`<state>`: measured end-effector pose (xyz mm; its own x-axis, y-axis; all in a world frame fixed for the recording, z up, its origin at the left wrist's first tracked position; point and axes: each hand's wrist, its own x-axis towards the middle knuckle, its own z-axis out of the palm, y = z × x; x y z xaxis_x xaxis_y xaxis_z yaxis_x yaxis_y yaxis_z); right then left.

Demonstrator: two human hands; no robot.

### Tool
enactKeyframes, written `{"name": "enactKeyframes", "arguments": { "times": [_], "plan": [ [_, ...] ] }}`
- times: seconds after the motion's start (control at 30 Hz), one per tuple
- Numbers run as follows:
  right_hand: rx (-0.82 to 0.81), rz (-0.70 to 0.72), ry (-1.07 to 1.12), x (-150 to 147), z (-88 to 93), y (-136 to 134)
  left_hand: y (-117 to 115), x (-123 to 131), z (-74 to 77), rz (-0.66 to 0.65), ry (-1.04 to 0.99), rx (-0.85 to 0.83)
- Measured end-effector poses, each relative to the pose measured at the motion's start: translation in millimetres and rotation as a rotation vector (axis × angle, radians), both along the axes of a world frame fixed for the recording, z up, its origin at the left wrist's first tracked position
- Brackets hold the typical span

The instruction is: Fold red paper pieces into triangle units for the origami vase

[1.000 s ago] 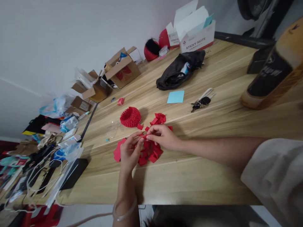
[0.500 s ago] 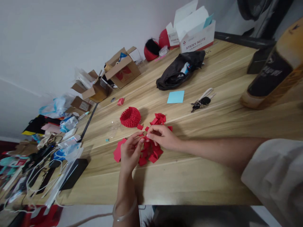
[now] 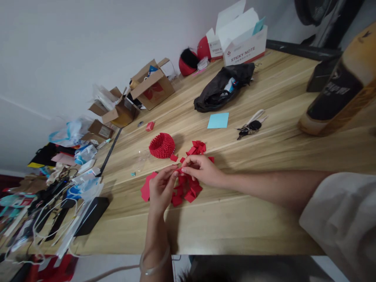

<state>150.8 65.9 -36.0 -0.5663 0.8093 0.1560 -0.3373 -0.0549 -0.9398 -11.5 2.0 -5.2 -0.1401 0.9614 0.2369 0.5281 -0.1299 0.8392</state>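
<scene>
My left hand [image 3: 160, 188] and my right hand [image 3: 201, 169] meet over a pile of small folded red paper pieces [image 3: 185, 192] on the wooden table [image 3: 235, 211]. Both pinch one small red paper piece [image 3: 179, 170] between their fingertips. A flat red paper sheet [image 3: 145, 188] lies just left of my left hand. Behind the hands stands a round red ring-shaped paper model [image 3: 161, 145] built of folded pieces. A second small heap of red pieces [image 3: 197, 147] lies to the right of the model.
A blue sticky note [image 3: 218, 120], keys [image 3: 249, 127], a black bag [image 3: 223, 87], a white "STICKY NOTE" box [image 3: 243, 37] and open cardboard boxes [image 3: 147, 86] lie further back. A large brown bottle [image 3: 340, 86] lies at right. Cables and clutter [image 3: 49, 196] fill the left.
My left hand's fingers shifted slightly on the small red piece; both hands stay in the same place.
</scene>
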Motion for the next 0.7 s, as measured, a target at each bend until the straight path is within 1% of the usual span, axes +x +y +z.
{"name": "enactKeyframes", "arguments": {
  "times": [0.2, 0.43, 0.7],
  "plan": [
    [-0.026, 0.013, -0.013, 0.0, 0.1, -0.7, 0.1, 0.4, -0.2, 0.01, 0.016, 0.009],
    [-0.022, 0.014, -0.04, -1.1, -1.6, 1.0, -0.8, 3.0, 3.0, -0.047, 0.019, -0.04],
    [-0.105, 0.017, -0.023, -0.7, -0.5, 0.8, -1.3, 3.0, 3.6, -0.039, -0.002, -0.028]
  ]
}}
